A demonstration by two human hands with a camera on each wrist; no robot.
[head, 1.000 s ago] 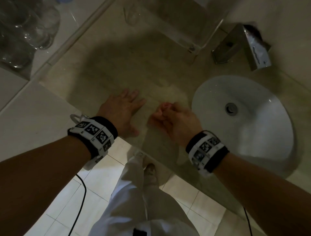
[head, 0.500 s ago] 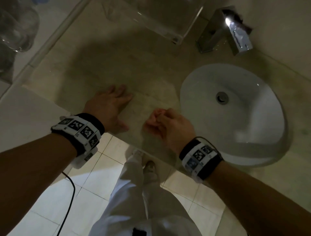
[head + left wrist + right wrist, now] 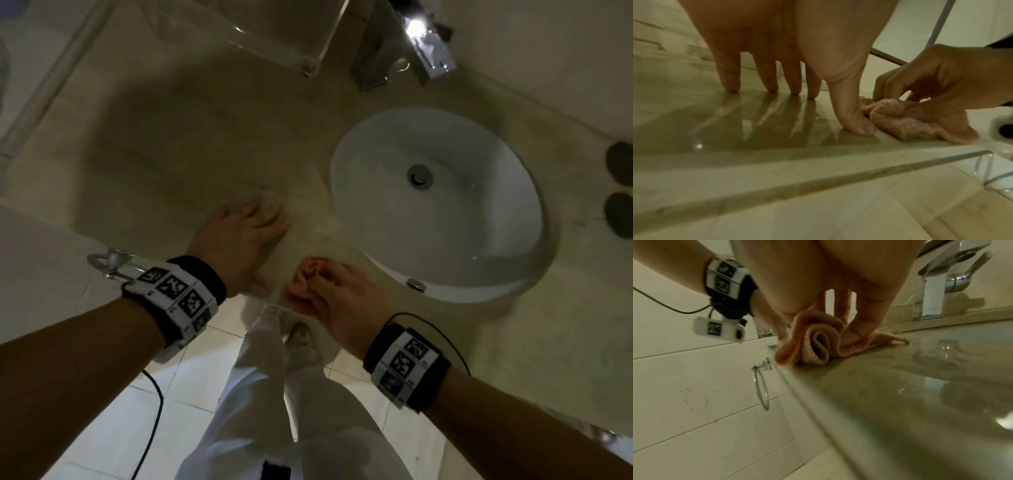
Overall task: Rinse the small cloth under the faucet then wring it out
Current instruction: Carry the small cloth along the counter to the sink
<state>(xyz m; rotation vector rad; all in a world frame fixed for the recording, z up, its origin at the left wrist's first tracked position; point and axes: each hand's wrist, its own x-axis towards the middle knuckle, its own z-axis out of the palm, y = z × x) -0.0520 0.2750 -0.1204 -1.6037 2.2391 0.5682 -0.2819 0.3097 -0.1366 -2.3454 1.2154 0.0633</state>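
Head and wrist views, dim light. My right hand [image 3: 337, 291] bunches the small pink terry cloth [image 3: 813, 340] at the front edge of the glossy beige stone table [image 3: 178, 144]; its fingers [image 3: 863, 324] are curled into the folds and grasp them, while one corner of the cloth lies flat on the table. My left hand [image 3: 239, 243] lies just beside it, fingers [image 3: 731, 78] straight and released, tips and thumb pressing on the table, the thumb close to the cloth. The round white ceramic sink [image 3: 445, 240] is set into the table to the right, the angular chrome faucet [image 3: 424, 44] behind it. A chrome towel ring [image 3: 761, 386] hangs on the tiled wall below the table's edge.
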